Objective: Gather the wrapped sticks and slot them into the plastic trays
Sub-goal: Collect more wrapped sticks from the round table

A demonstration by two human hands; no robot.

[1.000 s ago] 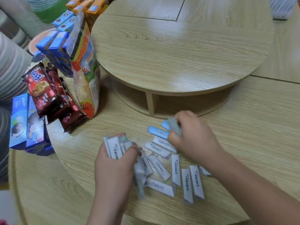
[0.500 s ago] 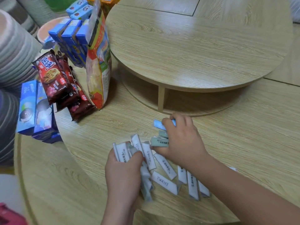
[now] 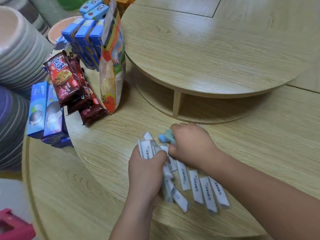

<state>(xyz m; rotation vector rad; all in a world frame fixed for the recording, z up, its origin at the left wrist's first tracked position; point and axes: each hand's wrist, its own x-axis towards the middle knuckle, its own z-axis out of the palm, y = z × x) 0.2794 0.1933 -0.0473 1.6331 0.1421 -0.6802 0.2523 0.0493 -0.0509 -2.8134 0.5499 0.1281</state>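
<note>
Under and just behind the right hand (image 3: 190, 146), slim white wrapped sticks (image 3: 207, 193) with dark print lie loose, side by side, on the wooden table (image 3: 86, 170). That hand's fingers curl tightly round blue and pale-green sticks (image 3: 167, 136). Just beside them, the left hand (image 3: 145, 172) clenches a fanned bundle (image 3: 147, 149) of white ones, thumb on top.

— Your left grip (image 3: 147, 170) clutches a bundle of wrapped sticks (image 3: 146, 150).
— Your right grip (image 3: 192, 144), touching it, pinches blue-green sticks (image 3: 166, 136); loose sticks (image 3: 207, 191) lie on the worktop (image 3: 103, 161).
</note>
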